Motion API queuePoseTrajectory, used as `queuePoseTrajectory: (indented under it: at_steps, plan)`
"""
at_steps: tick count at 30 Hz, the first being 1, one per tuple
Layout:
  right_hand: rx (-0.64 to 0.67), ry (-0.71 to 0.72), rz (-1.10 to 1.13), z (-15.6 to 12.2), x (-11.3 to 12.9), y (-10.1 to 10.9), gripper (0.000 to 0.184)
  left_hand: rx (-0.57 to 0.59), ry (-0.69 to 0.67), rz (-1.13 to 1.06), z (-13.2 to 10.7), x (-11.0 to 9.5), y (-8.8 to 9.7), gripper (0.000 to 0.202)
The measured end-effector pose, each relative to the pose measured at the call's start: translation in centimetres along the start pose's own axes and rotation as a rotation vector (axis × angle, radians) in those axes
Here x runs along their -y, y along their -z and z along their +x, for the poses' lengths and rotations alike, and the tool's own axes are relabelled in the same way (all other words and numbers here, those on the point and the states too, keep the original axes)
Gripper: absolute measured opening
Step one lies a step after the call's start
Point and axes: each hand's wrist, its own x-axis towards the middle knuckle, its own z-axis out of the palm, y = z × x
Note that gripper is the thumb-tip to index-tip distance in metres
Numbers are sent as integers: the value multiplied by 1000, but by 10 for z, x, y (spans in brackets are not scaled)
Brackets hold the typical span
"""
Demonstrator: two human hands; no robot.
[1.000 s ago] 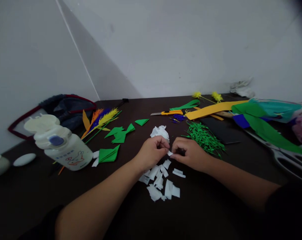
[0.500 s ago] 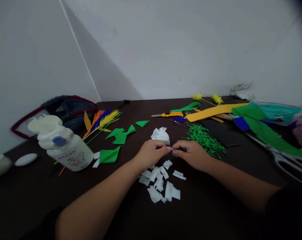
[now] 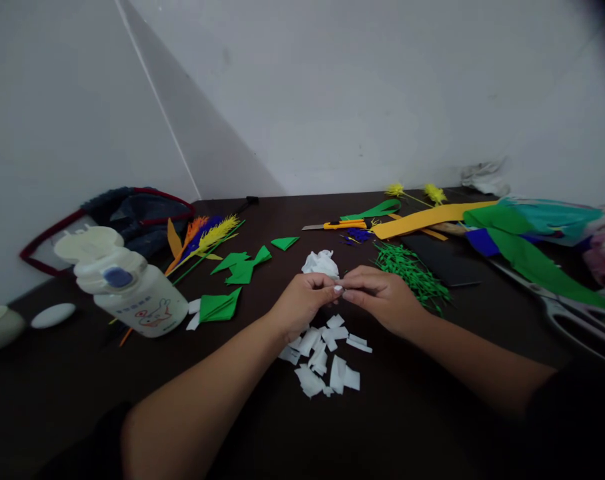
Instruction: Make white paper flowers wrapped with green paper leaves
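My left hand (image 3: 302,303) and my right hand (image 3: 379,299) meet fingertip to fingertip above the dark table (image 3: 432,413), both pinched on a small white paper scrap (image 3: 337,289). Several white paper scraps (image 3: 325,360) lie in a loose pile just below the hands. A crumpled white paper ball (image 3: 321,263) sits right behind my left fingers. A heap of thin green paper shreds (image 3: 412,273) lies beside my right hand.
A white glue bottle (image 3: 127,287) lies tilted at the left. Green folded paper pieces (image 3: 239,270) and paper feathers (image 3: 202,240) lie behind it. A yellow utility knife (image 3: 337,225), yellow and green paper strips (image 3: 432,217), scissors (image 3: 577,313) and a black slab (image 3: 439,259) fill the right.
My hands have risen slightly and drawn closer together, the fingertips now touching on the white scrap. The view has shifted a little.
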Motion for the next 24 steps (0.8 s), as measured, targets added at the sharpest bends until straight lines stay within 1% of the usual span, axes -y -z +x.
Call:
queuePoseTrajectory:
  at_steps: [4,8,10,12,14,16,18,20,22,24]
  plan:
    - [-21,-15,-9,1,1,0,14,9,69,-166,0,1,-3,20]
    - [-81,-48,22,1,2,-3,17,-41,128,-315,-2,0,-10,20]
    - [-132,-88,92,1,2,-7,17,-61,135,-329,-3,-1,-14,21]
    - [-164,-143,180,0,2,-11,13,-63,128,-322,-3,-1,-15,20]
    - [-162,-194,255,-1,0,-13,7,-58,113,-293,-2,0,-14,18]
    - [-132,-208,270,-1,-2,-13,7,-64,111,-269,-1,1,-12,14]
    - [-91,-157,200,-1,-5,-10,11,-63,131,-268,-1,-1,-9,9]
    - [-64,-64,78,0,-6,-6,14,-37,162,-289,-1,-2,-6,7]
    - [-75,23,-31,0,-6,-3,17,0,163,-308,-2,-3,-6,8]
    - [-98,73,-92,-1,-5,-1,18,10,134,-316,-2,-3,-6,11]
